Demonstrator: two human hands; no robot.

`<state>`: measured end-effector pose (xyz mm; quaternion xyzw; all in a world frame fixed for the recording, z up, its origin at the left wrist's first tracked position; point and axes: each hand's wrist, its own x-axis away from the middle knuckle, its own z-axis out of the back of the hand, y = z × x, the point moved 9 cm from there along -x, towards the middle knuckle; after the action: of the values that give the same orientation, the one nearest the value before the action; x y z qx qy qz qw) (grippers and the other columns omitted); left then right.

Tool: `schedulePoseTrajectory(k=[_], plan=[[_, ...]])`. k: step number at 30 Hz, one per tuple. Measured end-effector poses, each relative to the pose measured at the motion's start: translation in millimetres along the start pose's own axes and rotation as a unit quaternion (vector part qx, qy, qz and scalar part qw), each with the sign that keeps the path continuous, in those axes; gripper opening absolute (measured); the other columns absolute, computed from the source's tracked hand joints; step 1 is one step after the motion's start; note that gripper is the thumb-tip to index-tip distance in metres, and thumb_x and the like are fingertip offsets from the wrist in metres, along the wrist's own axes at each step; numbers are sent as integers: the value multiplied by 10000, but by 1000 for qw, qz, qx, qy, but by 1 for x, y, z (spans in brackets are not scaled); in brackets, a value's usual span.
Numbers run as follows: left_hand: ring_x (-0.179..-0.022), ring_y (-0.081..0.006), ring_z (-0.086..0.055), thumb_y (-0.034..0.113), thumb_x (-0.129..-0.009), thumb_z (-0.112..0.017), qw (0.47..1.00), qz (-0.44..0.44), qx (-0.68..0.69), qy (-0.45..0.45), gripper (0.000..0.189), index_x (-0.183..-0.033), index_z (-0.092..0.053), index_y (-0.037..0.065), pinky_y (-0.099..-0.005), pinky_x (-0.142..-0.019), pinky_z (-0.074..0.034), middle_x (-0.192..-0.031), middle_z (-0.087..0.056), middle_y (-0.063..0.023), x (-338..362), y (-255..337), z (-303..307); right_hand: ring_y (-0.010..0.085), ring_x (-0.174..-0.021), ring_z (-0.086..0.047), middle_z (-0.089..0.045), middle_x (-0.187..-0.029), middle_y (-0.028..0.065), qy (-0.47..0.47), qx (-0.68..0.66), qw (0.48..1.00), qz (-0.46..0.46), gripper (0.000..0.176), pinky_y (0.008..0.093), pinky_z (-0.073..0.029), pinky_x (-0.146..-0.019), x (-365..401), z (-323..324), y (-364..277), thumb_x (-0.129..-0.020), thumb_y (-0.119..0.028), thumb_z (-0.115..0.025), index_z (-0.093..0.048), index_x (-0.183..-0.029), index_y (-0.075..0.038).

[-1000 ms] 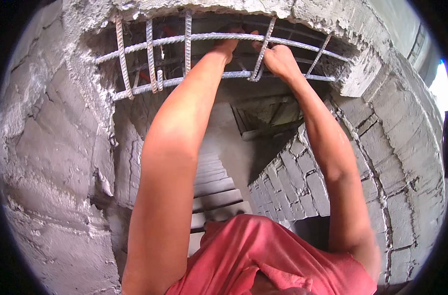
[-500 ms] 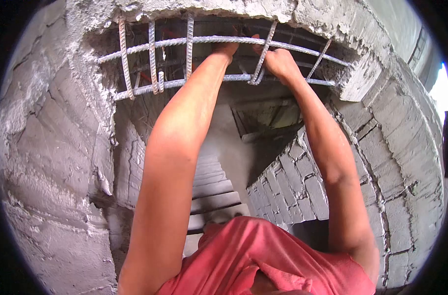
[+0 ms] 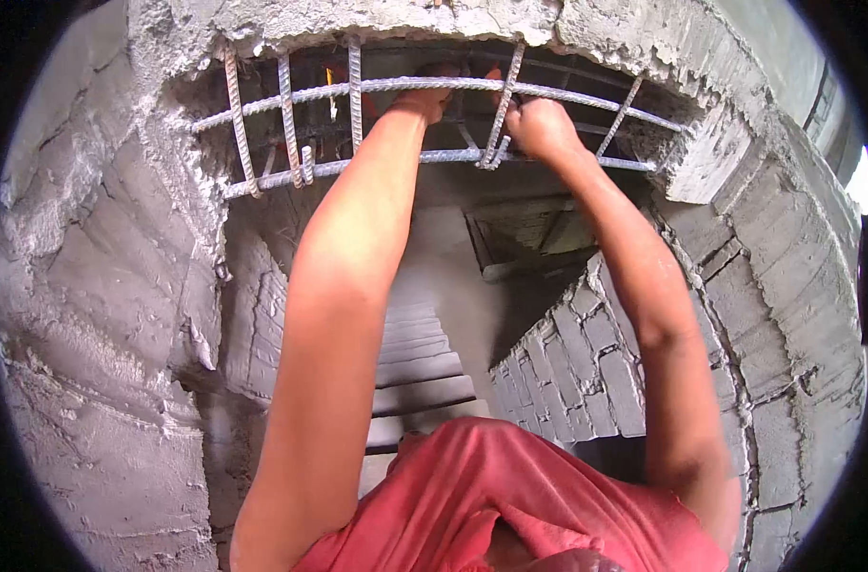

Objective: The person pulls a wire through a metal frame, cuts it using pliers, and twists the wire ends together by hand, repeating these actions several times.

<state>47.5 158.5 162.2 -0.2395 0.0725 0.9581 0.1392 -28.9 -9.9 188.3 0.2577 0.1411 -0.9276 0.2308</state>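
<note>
Bent ribbed rebar (image 3: 396, 85) with short cross bars spans the gap under a rough concrete edge (image 3: 472, 21). My left hand (image 3: 428, 101) reaches in behind the upper long bar, beside the middle of the grid; its fingers are in shadow and hidden. My right hand (image 3: 543, 130) is closed in a fist just right of a slanted cross bar (image 3: 503, 110). A small dark bit shows at its thumb, but what it grips I cannot make out. A small orange-red thing (image 3: 493, 78) shows between the two hands, partly behind the bars.
Below me concrete steps (image 3: 420, 372) go down beside a block wall (image 3: 572, 362). Rough plastered wall (image 3: 100, 315) stands on the left, with block masonry (image 3: 758, 286) on the right. A lower rebar (image 3: 453, 155) has short upturned ends.
My left hand has shifted slightly left and down, and my right hand slightly down. The view has tilted a little. An orange-yellow bit now shows between the left cross bars.
</note>
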Motion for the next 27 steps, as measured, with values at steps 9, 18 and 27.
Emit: schedulePoseTrajectory(k=[9,18,27], plan=[[-1324,-327,-450,212,-880,-654,987,-2,-156,33,558,-1403,-477,130,-448,-1124,-351,-1459,-460,-149,15,16,8,476,-975,-611,-637,-1081,286,138,90,965,202,414,529,-503,-854,-8,-8,8,-974,-339,-528,-565,-1285,-68],[-1253,-312,-506,193,-868,-681,923,106,358,100,516,-1353,-525,110,-439,-1085,-387,-1397,-520,-150,24,5,37,320,-631,-653,-678,-850,153,91,170,944,268,322,444,-519,-573,-3,-2,6,-991,-315,-499,-638,-1176,-92],[-1291,-281,-509,211,-918,-568,997,34,4,71,478,-1384,-501,130,-385,-1095,-390,-1376,-558,-106,31,31,45,360,-681,-618,-645,-805,209,-37,-8,986,165,405,445,-482,-642,-21,-47,35,-994,-264,-471,-533,-1375,-142]])
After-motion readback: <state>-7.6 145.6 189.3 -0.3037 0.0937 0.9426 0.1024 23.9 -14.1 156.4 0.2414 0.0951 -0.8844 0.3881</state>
